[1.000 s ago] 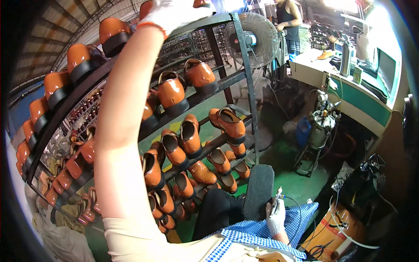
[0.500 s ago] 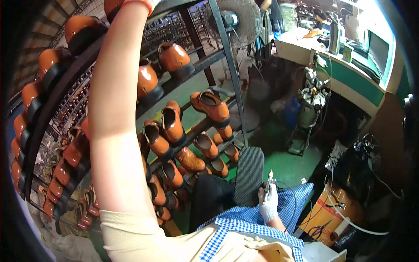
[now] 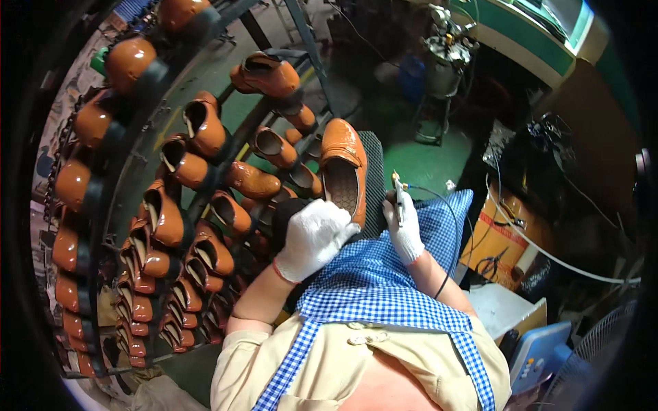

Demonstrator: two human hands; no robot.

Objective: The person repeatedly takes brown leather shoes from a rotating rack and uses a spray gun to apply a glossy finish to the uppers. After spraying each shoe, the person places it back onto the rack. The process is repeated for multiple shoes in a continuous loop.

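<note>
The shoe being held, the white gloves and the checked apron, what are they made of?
The shoe is probably leather or imitation leather: glossy orange-brown, with bright highlights on its toe. The gloves look like matt knitted fabric, bending softly around the fingers; I can't tell the fibre. The apron seems to be woven cloth, matt, with soft folds.

Green floor (image 3: 452,161), shadowed toward right. Dark metal rack (image 3: 310,51) at left. Green-and-cream bench (image 3: 528,34) upper right, brown panel (image 3: 596,116) below it.
</note>
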